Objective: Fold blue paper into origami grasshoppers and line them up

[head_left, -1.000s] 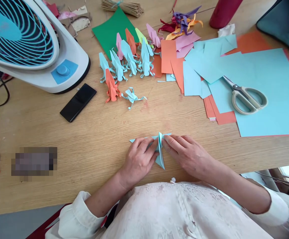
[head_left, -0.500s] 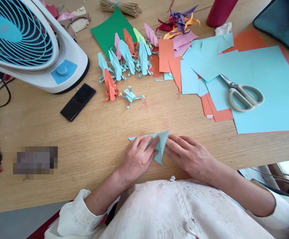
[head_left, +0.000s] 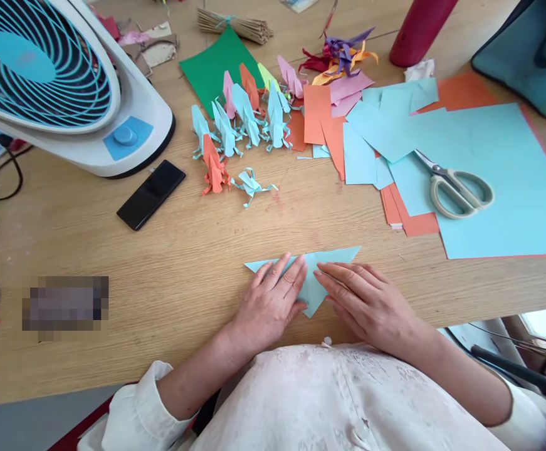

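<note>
Light-blue paper triangle (head_left: pixel 322 268) lies flat at the near edge of the wooden table (head_left: pixel 169 275), point toward me. My left hand (head_left: pixel 273 304) presses its left half, fingers extended and flat, gripping nothing. My right hand (head_left: pixel 369 300) likewise lies flat on its right half. Farther off: folded paper figures (head_left: pixel 239 128); far right, scissors (head_left: pixel 456 185) on blue sheets (head_left: pixel 503 188).

Both hands lie palm down and flat, fingers stretched forward and slightly spread. The left hand (head_left: pixel 273 300) angles inward to the right, its fingertips close beside those of the right hand (head_left: pixel 364 304), which angles inward to the left. The two forearms run back toward the body in a V, bare to pushed-up white sleeves near the elbows.
</note>
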The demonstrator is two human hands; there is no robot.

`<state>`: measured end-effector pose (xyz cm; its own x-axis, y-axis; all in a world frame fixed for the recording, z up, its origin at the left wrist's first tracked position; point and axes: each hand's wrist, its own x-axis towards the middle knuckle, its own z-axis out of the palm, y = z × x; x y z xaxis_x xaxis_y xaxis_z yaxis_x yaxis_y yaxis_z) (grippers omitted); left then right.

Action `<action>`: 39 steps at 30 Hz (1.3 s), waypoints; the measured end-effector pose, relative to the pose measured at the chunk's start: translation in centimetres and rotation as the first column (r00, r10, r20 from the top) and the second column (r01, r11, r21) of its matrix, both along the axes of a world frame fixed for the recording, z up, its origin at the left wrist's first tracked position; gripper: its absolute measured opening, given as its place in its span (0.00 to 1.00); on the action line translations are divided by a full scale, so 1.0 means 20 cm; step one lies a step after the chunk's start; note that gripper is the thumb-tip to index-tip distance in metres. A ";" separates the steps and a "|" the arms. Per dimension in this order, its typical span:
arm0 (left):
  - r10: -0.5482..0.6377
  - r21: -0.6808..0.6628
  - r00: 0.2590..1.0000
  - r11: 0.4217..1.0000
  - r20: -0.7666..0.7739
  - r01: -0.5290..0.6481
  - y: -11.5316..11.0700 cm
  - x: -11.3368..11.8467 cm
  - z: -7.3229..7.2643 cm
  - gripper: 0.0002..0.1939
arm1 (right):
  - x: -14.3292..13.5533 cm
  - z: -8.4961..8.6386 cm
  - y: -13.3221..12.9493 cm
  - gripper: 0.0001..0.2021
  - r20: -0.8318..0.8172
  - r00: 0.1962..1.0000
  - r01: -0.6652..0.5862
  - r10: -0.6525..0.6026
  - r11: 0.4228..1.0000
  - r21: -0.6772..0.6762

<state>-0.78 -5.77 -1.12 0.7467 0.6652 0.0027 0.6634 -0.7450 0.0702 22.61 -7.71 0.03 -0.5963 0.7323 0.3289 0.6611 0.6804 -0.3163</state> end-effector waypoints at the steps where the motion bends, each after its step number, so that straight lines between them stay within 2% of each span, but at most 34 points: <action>1: -0.006 -0.021 1.000 1.000 -0.001 0.006 0.00 0.00 0.00 0.28 | -0.02 -0.02 0.01 0.20 0.036 0.999 -0.001 0.001 1.000 0.008; 8: -0.026 -0.077 0.998 0.997 0.052 0.030 -0.01 -0.03 -0.05 0.39 | -0.02 -0.13 -0.02 0.26 0.195 0.980 0.046 -0.039 0.998 -0.034; 13: -0.022 -0.084 0.997 0.996 0.076 0.028 -0.01 -0.02 -0.06 0.45 | 0.00 -0.14 -0.06 0.27 0.236 0.962 0.164 -0.137 0.982 -0.095; 17: -0.023 -0.103 0.997 0.994 0.068 0.030 -0.01 -0.02 -0.06 0.47 | -0.01 -0.14 -0.06 0.31 0.254 0.955 0.191 -0.155 0.974 -0.123; 20: -0.021 -0.109 0.997 0.994 0.074 0.029 -0.02 -0.03 -0.06 0.49 | -0.01 -0.15 -0.07 0.34 0.252 0.947 0.233 -0.197 0.965 -0.119; 27: -0.027 -0.138 0.998 0.990 0.062 0.035 -0.02 -0.02 -0.06 0.49 | -0.02 -0.16 -0.11 0.34 0.267 0.911 0.345 -0.313 0.935 -0.079; 34: -0.047 -0.198 0.998 0.979 0.051 0.056 -0.01 -0.02 -0.01 0.47 | -0.02 -0.15 -0.06 0.35 0.237 0.889 0.415 -0.392 0.908 -0.055; 39: 0.043 -0.194 0.995 0.981 0.093 -0.024 0.01 0.02 0.04 0.28 | 0.03 -0.11 0.05 0.27 0.148 0.886 0.454 -0.440 0.887 -0.083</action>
<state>-0.41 -5.49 -0.27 0.7262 0.6851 -0.0573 0.6711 -0.6884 0.2752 23.14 -6.63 -2.13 -0.2265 0.9582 0.1749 0.9248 0.2679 -0.2700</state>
